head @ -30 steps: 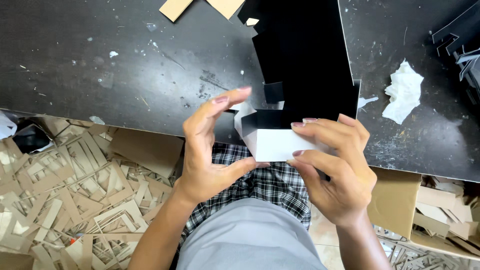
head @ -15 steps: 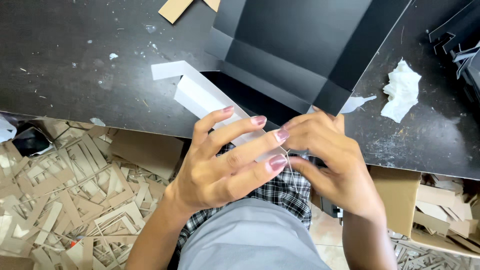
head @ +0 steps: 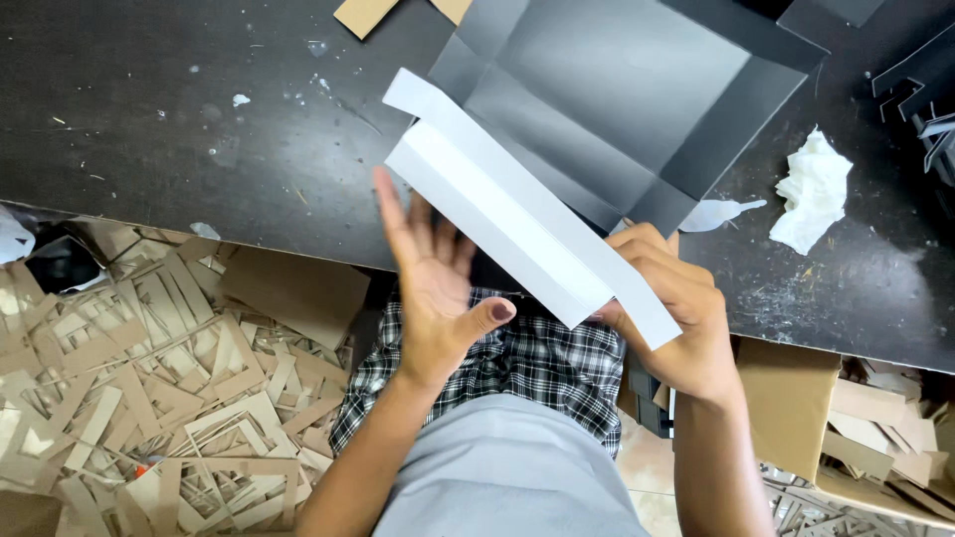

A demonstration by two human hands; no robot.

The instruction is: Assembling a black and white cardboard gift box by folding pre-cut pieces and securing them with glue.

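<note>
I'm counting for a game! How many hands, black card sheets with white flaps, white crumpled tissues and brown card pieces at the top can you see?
Hands: 2, left hand and right hand
Black sheet: 1
Tissue: 1
Brown pieces: 2, one and another
Total: 6

So there's one big black creased card sheet (head: 607, 109) with white folded flaps, two hands on it, left (head: 435, 288) and right (head: 676, 308). One crumpled white tissue (head: 811, 189) sits on the dark surface (head: 149, 129), plus two brown cardboard pieces (head: 363, 12) at the top edge. Cardboard offcuts (head: 149, 388) on the floor are too many to count.
</note>
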